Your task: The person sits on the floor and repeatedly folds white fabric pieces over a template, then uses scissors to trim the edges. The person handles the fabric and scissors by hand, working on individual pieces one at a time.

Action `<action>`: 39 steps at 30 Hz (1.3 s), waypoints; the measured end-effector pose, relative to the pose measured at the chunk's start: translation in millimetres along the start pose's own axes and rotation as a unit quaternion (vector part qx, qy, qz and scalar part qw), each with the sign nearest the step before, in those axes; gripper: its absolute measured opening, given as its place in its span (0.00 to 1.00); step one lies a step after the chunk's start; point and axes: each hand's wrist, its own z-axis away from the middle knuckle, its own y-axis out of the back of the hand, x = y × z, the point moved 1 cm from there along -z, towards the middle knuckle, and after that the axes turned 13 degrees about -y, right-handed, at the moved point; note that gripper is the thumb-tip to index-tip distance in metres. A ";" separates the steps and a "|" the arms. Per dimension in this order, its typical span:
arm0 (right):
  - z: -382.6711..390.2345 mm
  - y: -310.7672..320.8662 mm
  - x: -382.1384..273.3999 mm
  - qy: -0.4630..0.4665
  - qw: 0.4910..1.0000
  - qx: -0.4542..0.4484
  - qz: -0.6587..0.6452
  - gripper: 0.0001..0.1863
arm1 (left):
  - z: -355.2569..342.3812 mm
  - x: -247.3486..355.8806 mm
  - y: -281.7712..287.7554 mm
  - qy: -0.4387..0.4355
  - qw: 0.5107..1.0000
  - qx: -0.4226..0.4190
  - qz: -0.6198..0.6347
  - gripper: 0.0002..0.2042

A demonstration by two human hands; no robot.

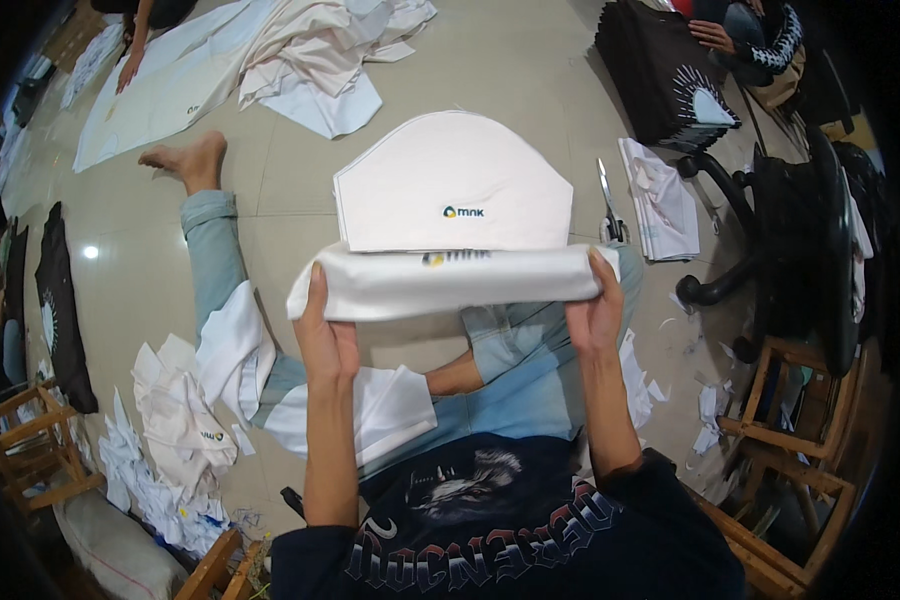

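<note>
A white fabric piece [450, 285] with a small printed mark is stretched between my hands above my lap, its middle curving over. My left hand [327, 330] grips its left end, thumb on top. At the right end my right hand [595, 305] pinches it the same way. The fingers under the cloth are hidden. Just beyond, a flat stack of white cut fabric panels [450, 170] with a rounded far edge and a small printed mark lies on the floor. The held piece overlaps the stack's near edge in view.
Scissors [612, 205] lie right of the stack, beside folded white cloth [662, 200]. A wheeled black chair [820, 240] and wooden frames [800, 395] stand at right. White scraps [150, 480] and crumpled cloth [182, 410] lie at left. Other people's hands [130, 70] [710, 37] show at the far side.
</note>
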 end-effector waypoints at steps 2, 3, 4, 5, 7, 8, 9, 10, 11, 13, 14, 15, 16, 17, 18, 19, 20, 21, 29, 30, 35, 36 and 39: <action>-37.0 9.6 -11.8 0.042 0.995 0.057 0.070 0.16 | -32.5 -6.9 -11.7 -0.031 0.997 -0.031 -0.068 0.24; -58.1 12.7 -19.2 0.064 0.991 0.084 0.085 0.18 | -51.2 -8.4 -25.2 -0.048 0.993 -0.043 -0.100 0.25; -75.5 11.3 -27.2 0.082 0.985 0.109 0.101 0.19 | -68.3 -7.0 -37.1 -0.065 0.988 -0.052 -0.132 0.27; -86.1 2.2 -38.9 0.103 0.980 0.111 0.127 0.21 | -84.3 -2.2 -46.3 -0.080 0.980 -0.064 -0.172 0.29; -95.9 -19.6 -65.6 0.163 0.967 0.090 0.172 0.23 | -105.8 13.9 -66.4 -0.114 0.966 -0.117 -0.199 0.30; -97.1 -27.3 -78.3 0.200 0.958 0.070 0.192 0.22 | -110.8 23.7 -78.7 -0.131 0.961 -0.159 -0.185 0.29; -98.4 -30.0 -85.1 0.236 0.947 0.048 0.211 0.22 | -115.0 29.8 -86.0 -0.149 0.953 -0.199 -0.172 0.28; -99.6 -26.5 -88.7 0.235 0.942 0.056 0.233 0.20 | -120.1 30.6 -88.8 -0.168 0.942 -0.216 -0.195 0.27; -101.0 -22.6 -91.7 0.235 0.936 0.062 0.256 0.19 | -124.7 31.1 -90.1 -0.188 0.929 -0.233 -0.218 0.26; -101.0 -15.5 -89.8 0.237 0.912 0.095 0.320 0.16 | -128.4 23.5 -88.3 -0.198 0.907 -0.261 -0.264 0.22; -107.7 -7.6 -83.1 0.240 0.892 0.093 0.372 0.17 | -131.4 15.2 -78.6 -0.210 0.888 -0.269 -0.307 0.23; -118.3 6.5 -72.8 0.242 0.869 0.091 0.422 0.17 | -136.0 1.8 -64.4 -0.221 0.867 -0.277 -0.350 0.23; -126.1 18.2 -63.1 0.242 0.843 0.090 0.472 0.18 | -139.9 -13.8 -51.4 -0.229 0.845 -0.285 -0.391 0.24; -129.9 22.5 -53.1 0.205 0.836 0.098 0.499 0.20 | -141.1 -26.1 -40.0 -0.210 0.838 -0.282 -0.418 0.24; -133.3 27.3 -45.2 0.210 0.808 0.101 0.542 0.20 | -142.0 -38.4 -28.9 -0.192 0.830 -0.279 -0.444 0.25; -137.2 33.2 -36.9 0.214 0.777 0.102 0.583 0.20 | -142.2 -50.6 -17.2 -0.173 0.821 -0.275 -0.469 0.25; -142.5 40.4 -27.5 0.219 0.743 0.104 0.623 0.21 | -144.0 -62.7 -5.6 -0.179 0.806 -0.281 -0.489 0.26; -154.1 56.0 -19.2 0.240 0.708 0.088 0.658 0.23 | -146.5 -74.3 5.6 -0.186 0.790 -0.287 -0.509 0.26; -148.4 67.6 -0.2 0.226 0.612 0.120 0.748 0.23 | -141.6 -89.6 25.7 -0.152 0.776 -0.290 -0.539 0.29; -147.3 69.1 -0.2 0.226 0.606 0.120 0.753 0.23 | -140.2 -89.1 24.6 -0.149 0.775 -0.290 -0.541 0.30; -146.1 67.8 3.5 0.241 0.586 0.112 0.766 0.22 | -140.7 -89.1 34.5 -0.188 0.748 -0.292 -0.565 0.31; -146.4 66.8 4.5 0.254 0.581 0.110 0.766 0.22 | -140.4 -90.2 38.5 -0.224 0.727 -0.294 -0.579 0.31; -131.1 46.5 14.9 0.281 0.514 0.196 0.786 0.20 | -126.6 -72.9 49.5 -0.298 0.663 -0.271 -0.631 0.30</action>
